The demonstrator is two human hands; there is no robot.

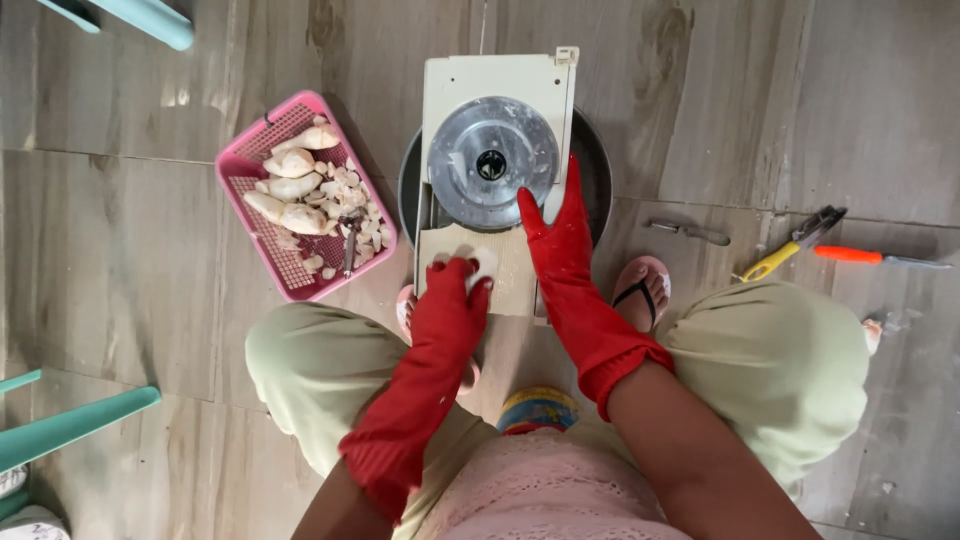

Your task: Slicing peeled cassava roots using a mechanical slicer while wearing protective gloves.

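Grey wood-look tile floor [120, 200] underfoot, seen from above. At centre, a cream slicer [497, 80] with a round metal disc [492, 150], set over a dark round basin [596, 160]. Left hand [452, 295], in a red rubber glove, closed over a pale root piece [483, 262] on the slicer's near board. Right hand [552, 225], gloved too, laid flat and open against the disc's right edge, holding nothing. Left of the slicer, a pink basket [240, 165] of peeled roots and scraps. Far right, pliers [795, 243] and an orange screwdriver [880, 257] loose on the floor. Teal chair legs [75, 420] at the left edge; bare floor between.
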